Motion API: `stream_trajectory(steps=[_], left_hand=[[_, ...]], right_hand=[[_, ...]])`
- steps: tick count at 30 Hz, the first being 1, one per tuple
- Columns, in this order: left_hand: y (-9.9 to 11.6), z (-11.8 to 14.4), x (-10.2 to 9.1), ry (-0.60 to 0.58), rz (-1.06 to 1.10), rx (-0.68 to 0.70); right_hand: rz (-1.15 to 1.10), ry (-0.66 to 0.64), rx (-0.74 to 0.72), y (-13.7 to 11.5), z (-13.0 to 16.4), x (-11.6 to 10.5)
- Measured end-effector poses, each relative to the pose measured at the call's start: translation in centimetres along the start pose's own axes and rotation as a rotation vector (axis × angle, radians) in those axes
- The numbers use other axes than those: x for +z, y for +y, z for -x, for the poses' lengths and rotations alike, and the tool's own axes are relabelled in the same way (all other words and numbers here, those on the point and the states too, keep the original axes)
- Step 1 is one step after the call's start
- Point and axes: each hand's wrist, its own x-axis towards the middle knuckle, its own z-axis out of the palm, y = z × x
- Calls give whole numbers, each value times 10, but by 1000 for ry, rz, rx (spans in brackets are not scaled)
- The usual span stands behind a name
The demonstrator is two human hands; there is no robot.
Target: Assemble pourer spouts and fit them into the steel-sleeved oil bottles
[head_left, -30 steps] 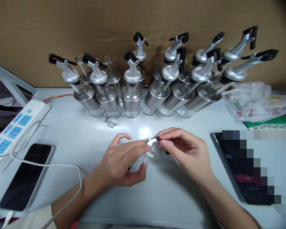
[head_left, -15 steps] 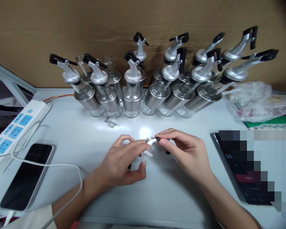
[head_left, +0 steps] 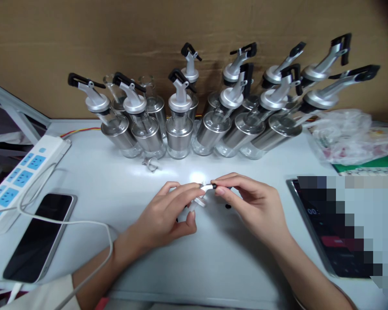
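Observation:
Above the table my left hand (head_left: pixel 166 211) is closed on a silver bottle pourer (head_left: pixel 199 201), its fingers over the spout and its thumb standing apart. The pourer is tilted, with its spout pointing right. My right hand (head_left: pixel 255 198) pinches a small black piece (head_left: pixel 214 186) at the spout's tip between thumb and index finger. Whether that piece sits on the spout or only touches it, I cannot tell. A tiny black part (head_left: pixel 228 206) lies on the table below my right fingers. Part of the pourer is hidden behind my left fingers.
Several glass and steel bottles (head_left: pixel 179 133), most with pourers, stand along the cardboard at the back. A small metal clip (head_left: pixel 151 164) lies before them. At left are a power strip (head_left: pixel 22 176), a phone (head_left: pixel 40 237) and a white cable (head_left: pixel 84 223); at right, a plastic bag (head_left: pixel 345 133) and another phone (head_left: pixel 326 241).
My left hand has tilted the pourer a little, its collar shifting slightly up and left. The left thumb has moved slightly up. My right hand keeps its pinch at the spout's tip.

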Motion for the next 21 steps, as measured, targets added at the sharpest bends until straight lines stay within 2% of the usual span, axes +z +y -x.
stream_trajectory(steps=[5,11,17,21], left_hand=[[-1,0,1,-1,-22,-18],[-2,0,2,-125,-55,1],[2,-7,-4,-265,-173,-200],[0,-7,-3,-346,-223,-261]], right_hand=[[-11,12,23,2,3,4],[-112,-66,80,-1,5,9],[-90,75,95,-5,1,4],[-99,139,92,-4,0,4]])
